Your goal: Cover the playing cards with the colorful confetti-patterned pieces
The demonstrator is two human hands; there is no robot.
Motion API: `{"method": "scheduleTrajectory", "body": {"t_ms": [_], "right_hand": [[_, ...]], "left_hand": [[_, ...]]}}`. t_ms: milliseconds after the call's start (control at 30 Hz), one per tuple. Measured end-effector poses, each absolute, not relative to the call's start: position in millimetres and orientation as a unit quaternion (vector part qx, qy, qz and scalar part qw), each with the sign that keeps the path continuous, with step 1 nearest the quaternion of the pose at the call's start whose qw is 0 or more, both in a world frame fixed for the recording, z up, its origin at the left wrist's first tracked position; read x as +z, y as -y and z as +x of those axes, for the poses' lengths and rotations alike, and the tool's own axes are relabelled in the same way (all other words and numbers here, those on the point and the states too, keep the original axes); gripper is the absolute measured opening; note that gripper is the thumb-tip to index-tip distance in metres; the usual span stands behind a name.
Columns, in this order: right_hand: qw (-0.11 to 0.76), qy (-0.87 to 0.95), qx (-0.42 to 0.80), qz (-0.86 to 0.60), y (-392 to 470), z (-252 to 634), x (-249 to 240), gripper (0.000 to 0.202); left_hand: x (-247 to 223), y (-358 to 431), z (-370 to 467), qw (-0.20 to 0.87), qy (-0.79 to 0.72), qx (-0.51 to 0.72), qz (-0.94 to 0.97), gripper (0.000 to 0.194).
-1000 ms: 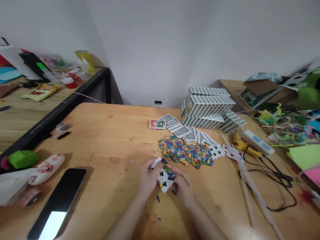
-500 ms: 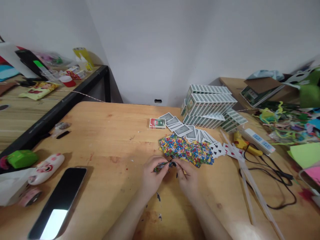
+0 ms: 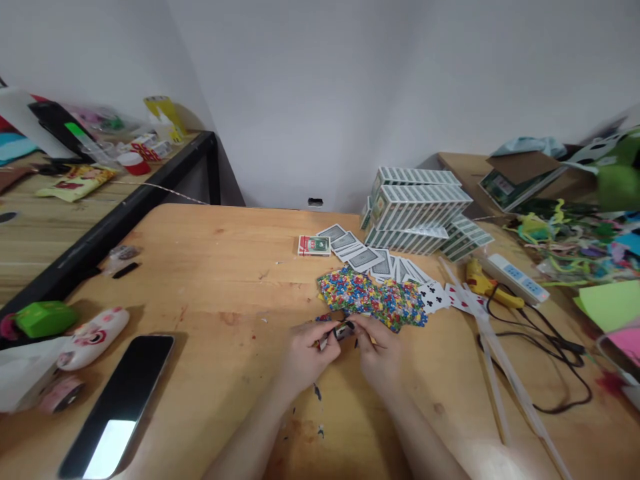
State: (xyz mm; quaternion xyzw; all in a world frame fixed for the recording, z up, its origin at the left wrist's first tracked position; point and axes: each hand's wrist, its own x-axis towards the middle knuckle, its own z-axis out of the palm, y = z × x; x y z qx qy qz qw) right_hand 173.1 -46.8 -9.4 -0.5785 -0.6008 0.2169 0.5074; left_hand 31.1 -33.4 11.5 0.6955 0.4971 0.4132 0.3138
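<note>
Card [image 3: 344, 330], apparently bent, held above the table [image 3: 225, 267], near patterned cards [image 3: 350, 291]. Left hand [image 3: 306, 359] pinches one side, right hand [image 3: 383, 357] the other; opposed fingers likely steady it.

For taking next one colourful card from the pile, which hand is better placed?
Right, I judge. The right hand lies closer to most of the colourful pile than the left hand, though both are busy with a small piece.

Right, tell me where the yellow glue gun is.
In the head view, the yellow glue gun lies at right on the table, beside the white power strip.
</note>
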Motion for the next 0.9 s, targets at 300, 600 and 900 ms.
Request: {"method": "scheduleTrajectory", "body": {"t_ms": [300, 600, 900], "right_hand": [[0.507, 0.564, 0.224, -0.612, 43.7, 177.1, -13.6, 0.018], [0.504, 0.538, 0.246, -0.630, 43.1, 179.0, -15.3, 0.019], [0.513, 0.514, 0.271, -0.632, 43.2, 177.4, -12.9, 0.019]], "left_hand": [[1.1, 29.1, 25.0, 0.434, -0.515, 0.387, 0.630, 0.024], [8.3, 27.8, 26.1, 0.517, -0.511, 0.376, 0.575, 0.022], [5.9, 27.5, 22.2, 0.511, -0.489, 0.405, 0.580, 0.022]]}}
